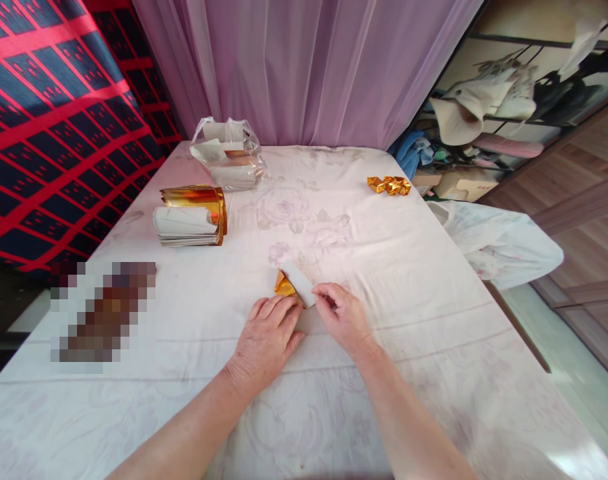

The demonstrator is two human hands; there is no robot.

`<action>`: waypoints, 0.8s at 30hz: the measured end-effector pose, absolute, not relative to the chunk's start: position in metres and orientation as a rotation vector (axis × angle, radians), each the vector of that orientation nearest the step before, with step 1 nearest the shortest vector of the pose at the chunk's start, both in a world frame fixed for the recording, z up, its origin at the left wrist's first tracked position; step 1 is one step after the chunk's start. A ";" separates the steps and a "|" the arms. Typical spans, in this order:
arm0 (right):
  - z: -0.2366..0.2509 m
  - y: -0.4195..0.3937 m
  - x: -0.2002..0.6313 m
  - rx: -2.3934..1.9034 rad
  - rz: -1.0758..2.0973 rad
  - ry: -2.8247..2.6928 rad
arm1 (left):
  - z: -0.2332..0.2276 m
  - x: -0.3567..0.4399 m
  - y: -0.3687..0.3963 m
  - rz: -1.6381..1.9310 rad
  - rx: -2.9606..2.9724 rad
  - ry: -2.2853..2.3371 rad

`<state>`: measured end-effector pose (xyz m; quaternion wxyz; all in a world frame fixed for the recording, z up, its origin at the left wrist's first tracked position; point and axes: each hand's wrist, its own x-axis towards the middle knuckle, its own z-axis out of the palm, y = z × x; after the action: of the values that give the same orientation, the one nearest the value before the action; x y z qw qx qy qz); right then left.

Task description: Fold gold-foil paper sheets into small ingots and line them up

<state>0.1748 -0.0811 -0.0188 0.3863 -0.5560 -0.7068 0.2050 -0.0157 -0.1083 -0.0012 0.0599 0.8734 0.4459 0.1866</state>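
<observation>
On the cloth in front of me lies a small sheet of foil paper (299, 283), partly folded. One folded part shows shiny gold, and the rest shows its white back. My left hand (270, 331) holds the paper down against the table with its fingertips at the near left edge; the thumb is apart from the paper. At the right edge, my right hand (343, 316) pinches the white part between thumb and fingers. The lower end of the sheet is partly hidden by the left fingers.
A stack of gold-and-white foil paper (187, 223) stands at left, with a clear plastic bag (229, 157) of paper behind it. Several folded gold pieces (389, 185) sit at the far right. A blurred-out item (109, 310) lies left. A white bag (509, 240) hangs beside the table.
</observation>
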 end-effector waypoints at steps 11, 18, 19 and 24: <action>-0.014 -0.083 0.185 -1.242 0.627 -2.008 | 0.002 -0.018 -0.108 0.494 2.622 1.506; -0.010 -0.090 0.180 -1.213 0.464 -2.152 | 0.005 -0.022 -0.105 0.548 2.619 1.529; -0.009 -0.090 0.180 -1.232 0.426 -2.174 | 0.004 -0.022 -0.105 0.548 2.619 1.522; -0.009 -0.085 0.184 -1.272 0.249 -2.237 | 0.003 -0.020 -0.106 0.529 2.630 1.511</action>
<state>0.1836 -0.0855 -0.0085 0.2748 -0.4731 -0.8320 0.0926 -0.0205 -0.1063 0.0027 0.0312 0.8538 0.4906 0.1716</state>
